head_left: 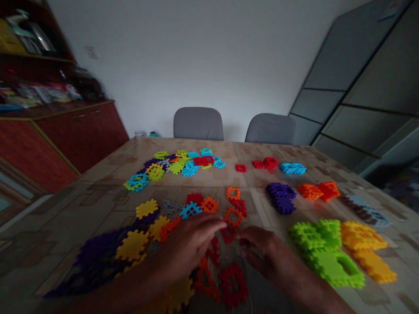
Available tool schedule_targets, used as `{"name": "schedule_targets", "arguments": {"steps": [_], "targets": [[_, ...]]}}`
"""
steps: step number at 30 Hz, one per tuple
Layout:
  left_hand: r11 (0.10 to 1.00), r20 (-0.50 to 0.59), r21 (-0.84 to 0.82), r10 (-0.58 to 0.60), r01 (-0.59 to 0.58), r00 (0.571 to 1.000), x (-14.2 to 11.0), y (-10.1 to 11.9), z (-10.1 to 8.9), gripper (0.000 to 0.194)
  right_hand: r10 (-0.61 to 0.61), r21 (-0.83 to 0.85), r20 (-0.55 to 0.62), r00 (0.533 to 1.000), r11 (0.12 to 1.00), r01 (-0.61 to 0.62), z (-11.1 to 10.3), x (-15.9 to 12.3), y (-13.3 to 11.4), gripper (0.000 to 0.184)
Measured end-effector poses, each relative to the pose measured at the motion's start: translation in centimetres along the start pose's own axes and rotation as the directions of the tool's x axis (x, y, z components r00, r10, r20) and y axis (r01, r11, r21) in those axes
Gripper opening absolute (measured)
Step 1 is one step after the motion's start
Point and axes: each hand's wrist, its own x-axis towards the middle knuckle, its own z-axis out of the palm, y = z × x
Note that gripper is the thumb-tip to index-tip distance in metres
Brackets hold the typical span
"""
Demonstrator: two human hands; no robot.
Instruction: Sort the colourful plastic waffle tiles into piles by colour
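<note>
Flat interlocking plastic tiles with notched edges lie about both hands on the table. My left hand (198,237) reaches over the pile with its fingers stretched out. Its fingertips are beside a small red tile (228,234), and I see nothing held in it. From the right, my right hand (266,248) comes in with fingers bent and a gap below the index finger. Its fingertips are at the red tile's right edge; whether they touch it I cannot tell. Beyond the fingertips lies an orange frame tile (233,216). Below the hands is a red window tile (233,285).
Color-sorted stacks stand at right: purple (281,198), green (327,253), yellow (368,248), orange (319,191), grey (366,210), blue (293,168) and red (266,163). A mixed heap (176,165) lies at the back left. Two grey chairs (198,123) stand behind the table (252,174).
</note>
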Motion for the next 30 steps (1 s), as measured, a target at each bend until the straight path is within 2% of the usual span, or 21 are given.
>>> {"name": "schedule_targets", "arguments": {"steps": [3,7,11,14,17,21,23,25,27,30], "targets": [[0.990,-0.044,0.112,-0.079,0.084,0.996,0.5,-4.1,-1.7,0.036,-0.034,-0.085,0.190,0.981,0.995,0.050,0.2,-0.6,-1.7,0.051],[0.975,-0.033,0.179,-0.130,0.133,0.991,-0.6,-7.0,-3.5,0.024,0.002,-0.209,0.289,0.957,0.976,0.061,0.2,-0.6,-3.4,0.064],[0.971,-0.007,0.170,-0.169,0.168,0.986,-1.8,-7.9,-5.2,0.022,0.020,-0.215,0.357,0.934,0.975,0.062,-0.1,-0.4,-3.8,0.047],[0.965,-0.004,0.158,-0.214,0.212,0.977,-2.0,-8.6,-6.1,0.025,-0.009,-0.228,0.343,0.939,0.969,0.092,-0.6,-0.4,-3.9,0.040],[0.962,0.000,0.159,-0.225,0.222,0.974,-1.5,-8.9,-5.9,0.028,-0.053,-0.208,0.336,0.940,0.970,0.129,-1.3,-0.7,-4.0,0.040],[0.979,0.065,0.138,-0.160,0.150,0.985,-0.5,-8.7,-4.6,0.051,-0.085,-0.085,0.382,0.920,0.988,0.126,-2.4,-1.4,-3.2,0.044],[0.983,0.083,0.131,-0.143,0.132,0.986,0.1,-8.8,-4.0,0.055,-0.026,-0.085,0.395,0.918,0.994,0.065,-2.9,-1.8,-2.5,0.049],[0.983,0.085,0.133,-0.142,0.130,0.986,0.7,-9.1,-3.8,0.055,0.088,-0.134,0.391,0.916,0.990,-0.038,-3.1,-2.3,-2.0,0.056],[0.981,0.084,0.139,-0.146,0.133,0.986,1.2,-9.5,-3.8,0.055,0.178,-0.178,0.390,0.903,0.977,-0.116,-3.0,-2.5,-2.0,0.069],[0.977,0.069,0.159,-0.158,0.146,0.985,1.3,-9.5,-4.0,0.054,0.238,-0.261,0.390,0.889,0.955,-0.141,-2.4,-2.1,-2.7,0.074]]}}
